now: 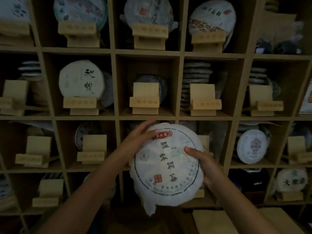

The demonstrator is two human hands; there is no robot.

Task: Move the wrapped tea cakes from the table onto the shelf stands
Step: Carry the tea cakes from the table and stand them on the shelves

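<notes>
Right now both hands, left hand and right hand, grip the wrapped tea cake by its edges before the shelf. I judge the loose paper tail could snag an empty stand, tipping it.

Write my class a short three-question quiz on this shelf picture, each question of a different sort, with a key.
1. True or false: both the left hand and the right hand hold the wrapped tea cake.
2. The stand in the cubby straight above the held cake is: A) bare, B) carrying a cake, C) lying flat.
3. Fill in: the cake with black writing sits in the ____ row of the three upper rows.

Key: 1 true. 2 A; a cake stands behind it, not on it. 3 middle.
</notes>
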